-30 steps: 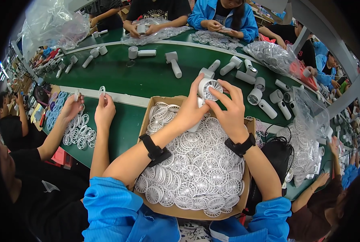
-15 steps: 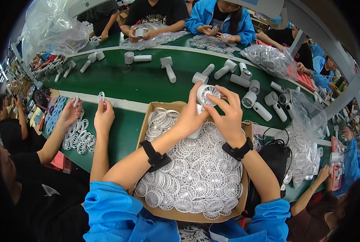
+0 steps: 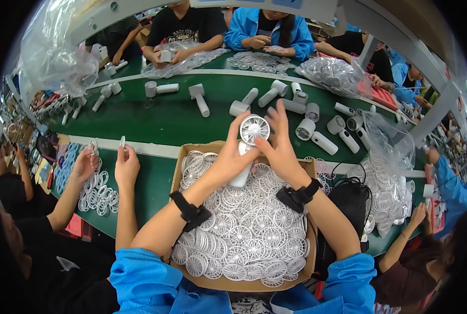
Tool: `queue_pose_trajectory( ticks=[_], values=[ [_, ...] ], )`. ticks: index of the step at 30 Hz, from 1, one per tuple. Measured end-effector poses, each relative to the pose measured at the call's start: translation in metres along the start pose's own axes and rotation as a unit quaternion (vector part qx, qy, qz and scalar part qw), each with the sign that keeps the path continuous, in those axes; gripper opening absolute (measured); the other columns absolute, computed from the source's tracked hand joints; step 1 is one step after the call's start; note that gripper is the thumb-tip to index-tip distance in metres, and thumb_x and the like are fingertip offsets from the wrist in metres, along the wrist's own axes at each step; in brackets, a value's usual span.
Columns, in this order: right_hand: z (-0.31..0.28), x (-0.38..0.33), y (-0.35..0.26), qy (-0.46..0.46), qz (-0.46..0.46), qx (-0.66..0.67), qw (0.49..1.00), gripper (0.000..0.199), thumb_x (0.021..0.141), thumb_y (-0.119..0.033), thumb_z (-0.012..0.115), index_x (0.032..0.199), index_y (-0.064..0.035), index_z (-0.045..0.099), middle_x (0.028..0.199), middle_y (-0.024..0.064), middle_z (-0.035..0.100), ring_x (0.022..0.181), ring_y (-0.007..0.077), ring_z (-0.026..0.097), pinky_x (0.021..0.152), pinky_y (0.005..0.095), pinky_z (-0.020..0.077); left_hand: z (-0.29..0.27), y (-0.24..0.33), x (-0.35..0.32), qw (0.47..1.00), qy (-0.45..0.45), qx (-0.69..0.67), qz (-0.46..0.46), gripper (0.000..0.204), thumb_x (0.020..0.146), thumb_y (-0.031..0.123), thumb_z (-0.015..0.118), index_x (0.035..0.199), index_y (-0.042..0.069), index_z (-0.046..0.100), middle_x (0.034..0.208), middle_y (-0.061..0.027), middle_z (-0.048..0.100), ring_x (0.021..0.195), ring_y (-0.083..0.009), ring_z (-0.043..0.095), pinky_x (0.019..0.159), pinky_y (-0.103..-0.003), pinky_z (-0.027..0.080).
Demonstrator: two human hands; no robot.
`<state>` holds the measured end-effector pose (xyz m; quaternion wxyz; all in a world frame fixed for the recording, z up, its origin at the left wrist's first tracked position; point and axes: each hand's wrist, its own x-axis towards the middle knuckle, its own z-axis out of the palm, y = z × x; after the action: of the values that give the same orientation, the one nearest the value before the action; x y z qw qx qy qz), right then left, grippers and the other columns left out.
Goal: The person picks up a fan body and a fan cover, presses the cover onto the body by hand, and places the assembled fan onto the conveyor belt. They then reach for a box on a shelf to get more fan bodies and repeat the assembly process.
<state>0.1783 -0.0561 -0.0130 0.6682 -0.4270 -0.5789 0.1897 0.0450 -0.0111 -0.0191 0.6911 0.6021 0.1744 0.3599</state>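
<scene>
A white handheld fan (image 3: 255,130) stands over the far part of an open cardboard box (image 3: 220,285), its round spoked grille facing up toward me. My left hand (image 3: 230,161) is wrapped round the fan's head and neck, and the handle sticks out below the palm. My right hand (image 3: 284,152) is spread at the fan's right side, its thumb at the lower rim of the grille and its raised fingers apart and slightly blurred. Beneath both wrists, loose white spoked grilles (image 3: 251,230) fill the box.
White fan bodies (image 3: 309,130) lie on the green conveyor (image 3: 160,118) beyond the box. A co-worker's hands (image 3: 126,167) hold a ring at left, near piled white rings (image 3: 101,196). A black bag (image 3: 348,209) and a plastic bag of grilles (image 3: 382,196) are at right.
My right fingers have come off the grille and spread upward, leaving the thumb by its rim. The fan has tipped so its grille faces me more, with its handle showing below.
</scene>
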Motion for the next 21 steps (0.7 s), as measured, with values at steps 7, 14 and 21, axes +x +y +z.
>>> queue_pose_trajectory(
  ticks=[7, 14, 21],
  values=[
    [-0.017, 0.001, 0.015, -0.098, 0.192, 0.275, 0.937, 0.049, 0.092, -0.012, 0.056, 0.136, -0.0043, 0.038, 0.12, 0.0067, 0.054, 0.108, 0.0159, 0.053, 0.09, 0.0306, 0.0438, -0.003, 0.002, 0.0, 0.996, 0.001, 0.087, 0.031, 0.054, 0.098, 0.017, 0.042, 0.146, 0.02, 0.018, 0.096, -0.0101, 0.056, 0.066, -0.0119, 0.057, 0.053, -0.026, 0.049],
    [-0.018, -0.001, 0.009, -0.077, 0.216, 0.324, 0.918, 0.039, 0.093, -0.015, 0.052, 0.13, -0.0045, 0.045, 0.115, 0.006, 0.056, 0.105, 0.0147, 0.054, 0.088, 0.0296, 0.0448, -0.004, 0.004, -0.001, 0.99, -0.053, 0.128, 0.04, 0.051, 0.1, 0.029, 0.037, 0.146, 0.019, 0.017, 0.084, -0.009, 0.056, 0.064, -0.0138, 0.057, 0.053, -0.028, 0.051],
    [-0.011, -0.018, 0.019, -0.303, -0.029, -0.219, 0.927, 0.036, 0.09, -0.022, 0.059, 0.122, -0.0084, 0.052, 0.11, 0.0107, 0.058, 0.102, 0.0279, 0.056, 0.088, 0.0395, 0.0445, -0.086, 0.007, 0.068, 0.932, 0.218, 0.288, -0.027, 0.055, 0.095, 0.025, 0.046, 0.144, 0.015, 0.022, 0.101, -0.0163, 0.061, 0.084, -0.0261, 0.063, 0.073, -0.038, 0.053]
  ],
)
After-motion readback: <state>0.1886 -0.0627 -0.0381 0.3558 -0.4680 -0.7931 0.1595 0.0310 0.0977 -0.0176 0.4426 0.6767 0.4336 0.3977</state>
